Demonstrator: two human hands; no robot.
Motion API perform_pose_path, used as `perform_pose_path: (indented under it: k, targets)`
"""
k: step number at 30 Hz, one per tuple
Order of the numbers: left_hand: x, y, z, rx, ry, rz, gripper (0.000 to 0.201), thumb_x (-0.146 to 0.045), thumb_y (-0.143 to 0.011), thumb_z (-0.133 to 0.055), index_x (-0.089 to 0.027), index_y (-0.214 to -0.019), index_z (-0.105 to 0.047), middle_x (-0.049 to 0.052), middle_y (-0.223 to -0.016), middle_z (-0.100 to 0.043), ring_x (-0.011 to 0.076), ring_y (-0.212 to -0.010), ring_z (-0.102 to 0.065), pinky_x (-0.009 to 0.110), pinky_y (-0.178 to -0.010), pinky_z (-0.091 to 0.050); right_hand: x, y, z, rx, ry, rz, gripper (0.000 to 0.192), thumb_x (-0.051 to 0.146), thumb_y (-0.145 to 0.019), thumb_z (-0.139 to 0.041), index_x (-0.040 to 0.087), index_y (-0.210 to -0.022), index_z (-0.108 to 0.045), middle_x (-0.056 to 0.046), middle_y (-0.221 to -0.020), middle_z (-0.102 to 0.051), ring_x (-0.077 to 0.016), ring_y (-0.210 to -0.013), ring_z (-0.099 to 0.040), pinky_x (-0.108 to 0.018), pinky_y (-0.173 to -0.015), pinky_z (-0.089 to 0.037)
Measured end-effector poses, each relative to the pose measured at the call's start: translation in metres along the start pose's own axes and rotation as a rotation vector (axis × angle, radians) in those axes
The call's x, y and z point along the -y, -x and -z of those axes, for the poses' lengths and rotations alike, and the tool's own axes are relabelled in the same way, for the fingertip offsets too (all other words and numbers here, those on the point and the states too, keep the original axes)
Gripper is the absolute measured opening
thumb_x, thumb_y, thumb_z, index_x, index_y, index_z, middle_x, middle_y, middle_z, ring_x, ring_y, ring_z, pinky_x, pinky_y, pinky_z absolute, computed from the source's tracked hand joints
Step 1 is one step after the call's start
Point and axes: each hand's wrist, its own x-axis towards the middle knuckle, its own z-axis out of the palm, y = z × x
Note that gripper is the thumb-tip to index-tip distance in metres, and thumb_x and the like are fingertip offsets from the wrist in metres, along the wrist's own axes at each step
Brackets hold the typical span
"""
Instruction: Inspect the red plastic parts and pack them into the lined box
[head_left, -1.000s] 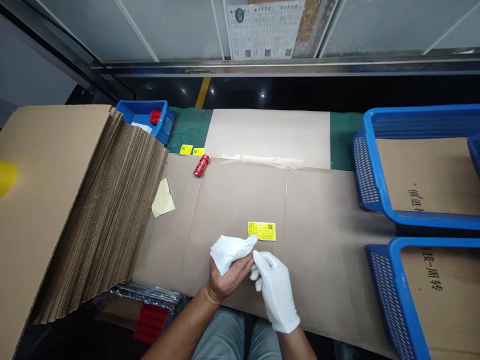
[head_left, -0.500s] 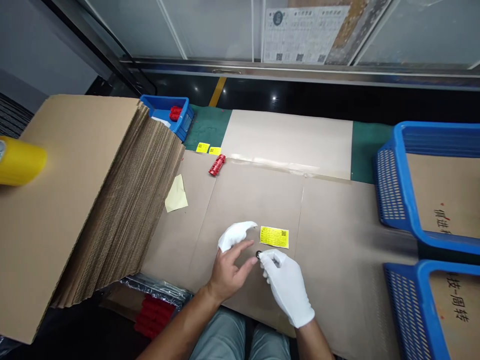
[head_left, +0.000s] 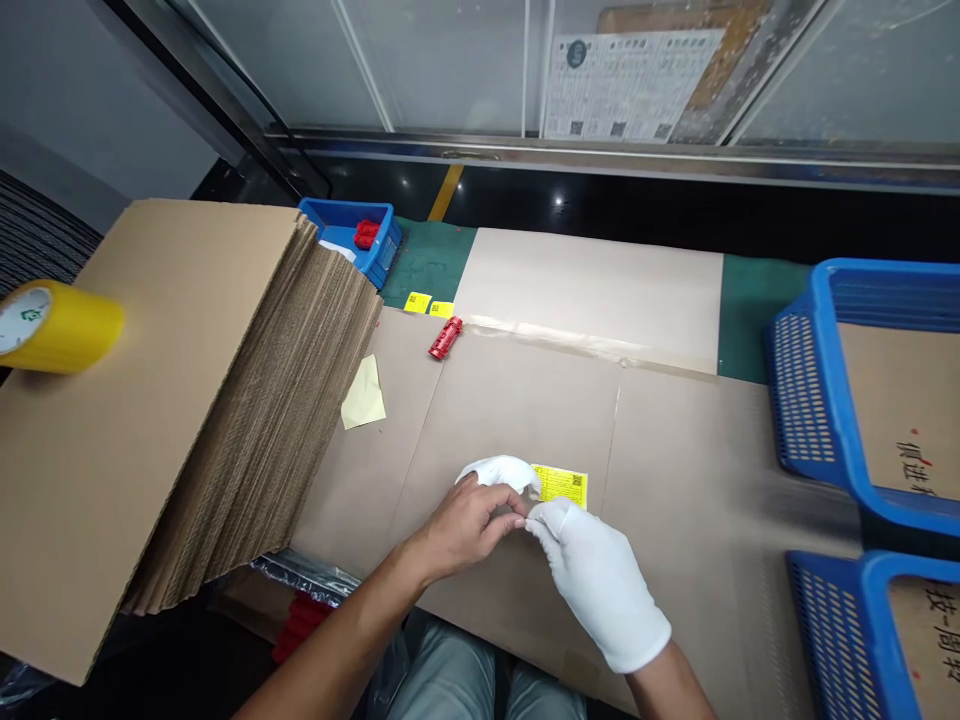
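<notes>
My bare left hand [head_left: 476,520] is closed, thumb and index finger pinched together over the cardboard-covered table. White glove cloth [head_left: 499,470] covers its other fingers or lies just beyond them; I cannot tell which. Meeting its fingertips is my right hand [head_left: 596,570], in a white glove, also pinched shut. Whatever sits between the fingertips is hidden now; half a second earlier a small black round piece showed there. Just beyond both hands lies a yellow printed label [head_left: 562,485], partly covered by the fingers and the glove cloth.
A red cylindrical part [head_left: 445,338] and a pale paper scrap [head_left: 364,393] lie farther left. Stacked cardboard sheets [head_left: 255,420] bear a yellow tape roll [head_left: 67,325]. Blue baskets [head_left: 806,400] stand at right; a small blue bin [head_left: 382,255] holds red parts.
My left thumb and index finger have closed from apart to a pinch against the right fingertips. The black piece has gone out of sight between them. The view has shifted slightly.
</notes>
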Motion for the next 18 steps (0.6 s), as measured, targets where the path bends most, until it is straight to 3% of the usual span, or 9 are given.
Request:
perform_pose_path:
  k: [4, 8, 11, 13, 15, 18]
  targets:
    - [-0.003, -0.006, 0.0, -0.047, 0.092, 0.051, 0.014, -0.023, -0.089, -0.052, -0.021, -0.08, -0.062, -0.003, -0.076, -0.067, 0.0151, -0.067, -0.058, 0.033, -0.087, -0.04, -0.007, -0.001, 0.007, -0.091, 0.034, -0.078, 0.034, 0.044, -0.096, -0.037, 0.029, -0.095, -0.068, 0.002, -0.095, -0.073, -0.0156, -0.082, -0.067, -0.027, -0.067, -0.04]
    - [-0.001, -0.011, -0.006, -0.339, 0.255, 0.253, 0.023, -0.038, -0.083, -0.055, -0.018, -0.077, -0.066, 0.002, -0.074, -0.066, 0.0165, -0.064, -0.054, 0.03, -0.072, -0.042, -0.026, -0.012, 0.012, -0.321, 0.061, -0.293, 0.036, 0.041, -0.094, -0.043, 0.025, -0.119, -0.063, -0.004, -0.109, -0.07, -0.0188, -0.09, -0.065, -0.029, -0.07, -0.044]
    - [-0.001, -0.014, -0.016, -0.509, 0.479, 0.392, 0.028, -0.044, -0.075, -0.063, -0.016, -0.074, -0.068, 0.005, -0.078, -0.067, 0.0203, -0.078, -0.058, 0.03, -0.076, -0.043, -0.038, -0.029, 0.011, -0.223, 0.096, -0.178, 0.044, 0.037, -0.083, -0.064, 0.026, -0.126, -0.059, -0.007, -0.117, -0.064, -0.0224, -0.102, -0.06, -0.031, -0.081, -0.046]
    - [-0.002, -0.015, -0.025, -0.547, 0.608, 0.45, 0.029, -0.045, -0.071, -0.067, -0.016, -0.073, -0.068, 0.006, -0.082, -0.068, 0.0207, -0.084, -0.058, 0.03, -0.082, -0.042, -0.042, -0.04, 0.009, -0.121, 0.146, -0.107, 0.042, 0.034, -0.075, -0.073, 0.026, -0.115, -0.064, -0.008, -0.115, -0.062, -0.0239, -0.101, -0.057, -0.032, -0.08, -0.044]
    - [-0.003, -0.016, -0.035, -0.562, 0.727, 0.506, 0.032, -0.046, -0.067, -0.071, -0.015, -0.073, -0.067, 0.005, -0.082, -0.067, 0.0193, -0.083, -0.057, 0.029, -0.083, -0.041, -0.043, -0.047, 0.006, -0.098, 0.174, -0.099, 0.03, 0.031, -0.071, -0.076, 0.023, -0.098, -0.066, -0.007, -0.109, -0.062, -0.0239, -0.1, -0.056, -0.031, -0.077, -0.041]
    - [-0.005, -0.015, -0.047, -0.576, 0.917, 0.605, 0.039, -0.051, -0.064, -0.075, -0.015, -0.077, -0.065, 0.002, -0.077, -0.062, 0.015, -0.075, -0.05, 0.026, -0.075, -0.038, -0.042, -0.048, 0.008, -0.074, 0.063, -0.162, 0.01, 0.027, -0.077, -0.067, 0.019, -0.081, -0.062, -0.005, -0.095, -0.064, -0.0199, -0.091, -0.056, -0.029, -0.074, -0.037]
